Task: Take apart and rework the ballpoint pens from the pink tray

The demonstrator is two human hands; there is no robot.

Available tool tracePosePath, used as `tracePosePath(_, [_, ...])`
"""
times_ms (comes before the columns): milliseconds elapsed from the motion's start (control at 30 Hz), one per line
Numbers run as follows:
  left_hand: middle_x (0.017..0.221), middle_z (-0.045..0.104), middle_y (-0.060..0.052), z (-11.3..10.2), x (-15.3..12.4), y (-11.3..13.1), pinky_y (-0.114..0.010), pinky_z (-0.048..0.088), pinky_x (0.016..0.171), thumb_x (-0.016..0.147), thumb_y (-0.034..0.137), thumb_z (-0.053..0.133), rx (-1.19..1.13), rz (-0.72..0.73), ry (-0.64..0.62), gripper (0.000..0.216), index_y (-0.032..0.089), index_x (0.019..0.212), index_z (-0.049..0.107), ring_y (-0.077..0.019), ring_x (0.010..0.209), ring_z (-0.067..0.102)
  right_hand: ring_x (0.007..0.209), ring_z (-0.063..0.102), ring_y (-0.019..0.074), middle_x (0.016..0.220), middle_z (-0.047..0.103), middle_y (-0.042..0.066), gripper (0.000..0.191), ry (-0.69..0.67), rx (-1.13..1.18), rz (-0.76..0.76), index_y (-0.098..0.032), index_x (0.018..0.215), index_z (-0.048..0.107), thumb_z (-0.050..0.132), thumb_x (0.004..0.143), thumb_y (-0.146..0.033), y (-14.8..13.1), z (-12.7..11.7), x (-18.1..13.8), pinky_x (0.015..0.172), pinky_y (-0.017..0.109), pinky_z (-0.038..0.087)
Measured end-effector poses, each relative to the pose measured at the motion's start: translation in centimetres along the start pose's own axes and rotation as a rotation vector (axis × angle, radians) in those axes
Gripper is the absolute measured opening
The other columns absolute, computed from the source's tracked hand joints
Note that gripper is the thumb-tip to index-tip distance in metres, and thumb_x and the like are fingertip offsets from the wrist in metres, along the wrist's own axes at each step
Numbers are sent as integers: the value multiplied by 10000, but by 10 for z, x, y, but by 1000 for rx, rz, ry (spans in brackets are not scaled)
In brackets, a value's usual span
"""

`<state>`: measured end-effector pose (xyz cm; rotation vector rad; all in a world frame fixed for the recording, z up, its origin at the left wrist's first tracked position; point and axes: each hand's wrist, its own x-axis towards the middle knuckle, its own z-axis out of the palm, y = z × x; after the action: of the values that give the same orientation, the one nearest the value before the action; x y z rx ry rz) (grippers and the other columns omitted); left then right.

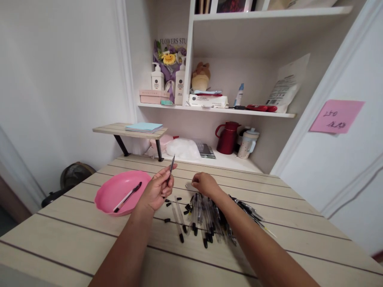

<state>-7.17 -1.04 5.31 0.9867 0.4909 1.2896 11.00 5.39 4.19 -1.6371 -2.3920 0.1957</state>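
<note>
My left hand (pixel 158 188) is closed around a slim dark pen (pixel 172 165), its pointed tip turned up and away from me. To the right, my right hand (pixel 206 184) reaches over the far end of a pile of clear pen barrels (pixel 199 213) with black ends. Its fingers are curled together, and what they pinch, if anything, is hidden. A small pale piece (pixel 189 186) lies by those fingertips. Loose black caps (pixel 167 220) are scattered between the hands. A pink bowl (pixel 103 201) left of my left hand holds one black-capped pen (pixel 128 197).
Dark refills and pens (pixel 249 211) lie beyond my right forearm. At the back stand a small riser (pixel 115 128) with blue paper (pixel 145 126), a red jug (pixel 228 138) and a tumbler (pixel 248 143). Shelves (pixel 239 113) rise above the table (pixel 299 223).
</note>
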Motion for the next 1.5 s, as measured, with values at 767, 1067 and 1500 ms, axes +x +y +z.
tracePosePath(767, [533,441,57,1,2,-11,-142,123,317,765,265,517,77,-67,-31,394,191,1150,488,0,325,246,823,605,221,895,660,124,298,-272,-111,73,-141,895,661,566,656,-291,-15,26,22,649,261,428])
tracePosePath(1067, [529,457,55,3,2,-11,-143,129,318,743,272,543,86,-88,-14,411,186,1143,497,-1,323,247,670,586,147,734,670,51,229,-204,18,79,-192,757,696,511,708,-317,7,-3,20,531,207,365])
tracePosePath(1500, [533,447,61,6,3,-11,-138,152,328,754,250,533,76,-107,-9,393,210,1143,493,-1,328,253,556,548,125,649,648,55,177,-149,177,208,-136,712,673,557,657,-259,81,-37,-8,479,200,358])
